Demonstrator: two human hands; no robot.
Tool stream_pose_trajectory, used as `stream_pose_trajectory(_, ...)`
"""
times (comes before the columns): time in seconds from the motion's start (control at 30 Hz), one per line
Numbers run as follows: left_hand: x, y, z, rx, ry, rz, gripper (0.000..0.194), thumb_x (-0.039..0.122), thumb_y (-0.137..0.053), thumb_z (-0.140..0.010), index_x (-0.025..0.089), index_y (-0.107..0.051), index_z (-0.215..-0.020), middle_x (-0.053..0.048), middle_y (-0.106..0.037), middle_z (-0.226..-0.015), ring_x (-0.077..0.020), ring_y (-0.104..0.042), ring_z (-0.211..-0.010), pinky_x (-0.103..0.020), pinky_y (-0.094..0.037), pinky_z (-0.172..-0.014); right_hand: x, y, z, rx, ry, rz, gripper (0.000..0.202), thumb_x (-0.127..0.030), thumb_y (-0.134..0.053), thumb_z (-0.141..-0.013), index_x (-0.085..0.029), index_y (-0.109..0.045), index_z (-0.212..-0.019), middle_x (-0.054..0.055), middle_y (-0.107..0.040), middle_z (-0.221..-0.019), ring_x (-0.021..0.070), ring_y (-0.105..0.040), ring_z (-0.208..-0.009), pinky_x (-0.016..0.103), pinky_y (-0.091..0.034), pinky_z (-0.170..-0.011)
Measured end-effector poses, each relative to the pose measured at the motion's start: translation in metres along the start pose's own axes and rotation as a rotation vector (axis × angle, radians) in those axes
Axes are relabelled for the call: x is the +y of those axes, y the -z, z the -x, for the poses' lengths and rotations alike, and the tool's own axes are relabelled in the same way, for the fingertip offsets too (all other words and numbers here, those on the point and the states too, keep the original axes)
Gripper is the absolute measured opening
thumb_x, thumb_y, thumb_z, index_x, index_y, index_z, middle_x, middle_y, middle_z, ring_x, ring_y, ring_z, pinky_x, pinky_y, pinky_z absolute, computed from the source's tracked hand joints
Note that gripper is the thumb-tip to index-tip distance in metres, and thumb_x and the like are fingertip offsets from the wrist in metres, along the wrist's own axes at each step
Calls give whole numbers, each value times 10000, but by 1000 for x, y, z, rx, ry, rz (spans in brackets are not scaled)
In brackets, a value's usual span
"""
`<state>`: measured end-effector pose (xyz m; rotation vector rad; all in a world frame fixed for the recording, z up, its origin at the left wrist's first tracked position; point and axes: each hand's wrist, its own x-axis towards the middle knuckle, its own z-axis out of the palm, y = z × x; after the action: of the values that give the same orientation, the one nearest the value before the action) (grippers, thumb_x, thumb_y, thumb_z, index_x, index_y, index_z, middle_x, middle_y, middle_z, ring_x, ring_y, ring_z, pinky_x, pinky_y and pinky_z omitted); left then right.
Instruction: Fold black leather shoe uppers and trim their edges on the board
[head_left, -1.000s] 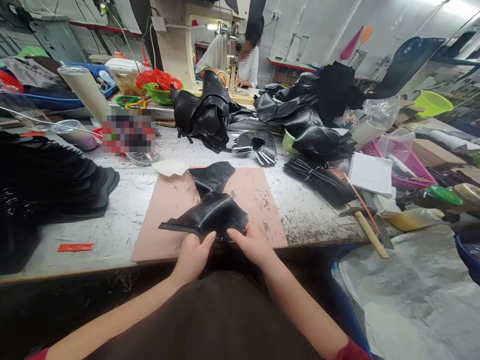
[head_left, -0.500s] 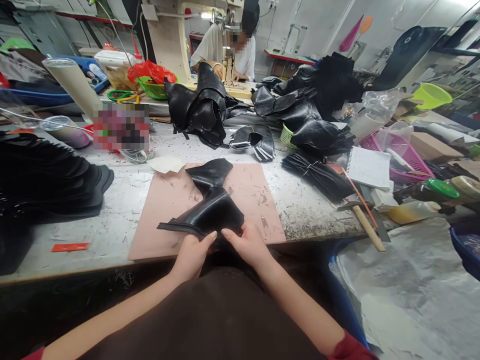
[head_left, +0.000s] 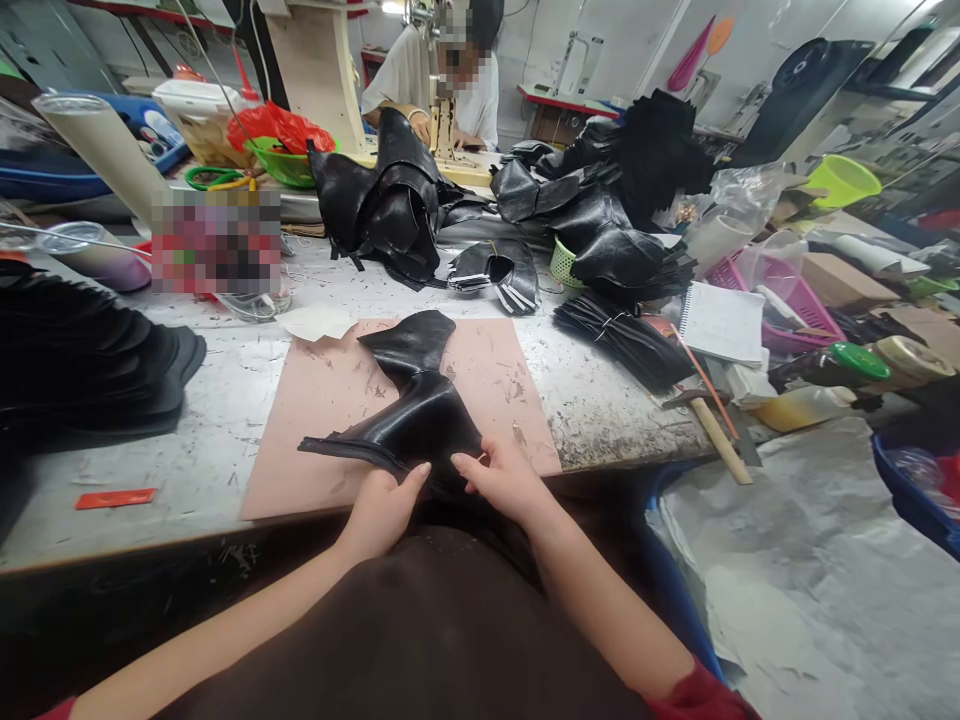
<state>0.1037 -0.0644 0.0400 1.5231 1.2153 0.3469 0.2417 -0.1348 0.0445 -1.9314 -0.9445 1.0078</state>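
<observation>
A shiny black leather boot upper (head_left: 427,415) lies on a pink board (head_left: 506,370) at the table's front edge. Its far part fans out away from me, and a black zipper strip (head_left: 341,448) runs along its near left edge. My left hand (head_left: 381,508) is closed on the near edge beside the zipper, thumb on top. At the near right corner, my right hand (head_left: 506,482) pinches the leather between thumb and fingers. The portion between and below my hands hangs over the table edge in shadow, partly hidden.
Stacked black pieces (head_left: 97,370) stand at the left, near a red strip (head_left: 115,498). Beyond the board lie more leather uppers (head_left: 390,200) and a tied bundle (head_left: 622,340). A hammer (head_left: 720,440) rests at the right. Across the table, a person (head_left: 427,90) sits behind a sewing machine.
The whole view has shifted slightly, so the table's things appear a little further left. My right thumb has moved a little away from my left thumb; both hands stay at the leather.
</observation>
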Motion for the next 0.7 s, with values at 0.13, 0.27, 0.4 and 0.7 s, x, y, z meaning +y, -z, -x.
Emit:
stream_pose_trajectory(0.13,-3,-2,-1,-4,-39,17,300,385,-575,-691,189,-516,-472,9,-590,-486,-193,-582,-555,-276,-465,-531,2,-3,0,-27,-29,-60,108,-247,-544,-739,-167,-504,-678,5,-596,-596,154,-635,-587,240,-464,-539)
stream_pose_trajectory(0.27,-1,-2,-1,-58,-62,128,269,342,-665,-627,154,-655,-819,-36,-708,-851,-241,-625,-871,-306,-498,-761,3,-3,-1,-8,24,-54,110,-246,-529,-742,-170,-518,-663,12,-609,-606,165,-629,-596,269,-474,-563)
stream_pose_trajectory(0.4,1,-2,-1,-37,-11,142,224,314,-685,-606,145,-677,-752,-37,-715,-746,-263,-642,-819,-337,-513,-740,3,-2,0,-15,24,-49,132,-261,-532,-741,-173,-516,-643,16,-616,-596,173,-623,-590,282,-469,-560)
stream_pose_trajectory(0.7,3,-3,2,-78,112,229,243,293,-714,-593,143,-682,-781,-38,-718,-770,-230,-648,-788,-292,-514,-695,-1,-2,3,16,20,-2,137,-254,-529,-733,-178,-505,-622,8,-605,-583,166,-595,-579,273,-445,-549)
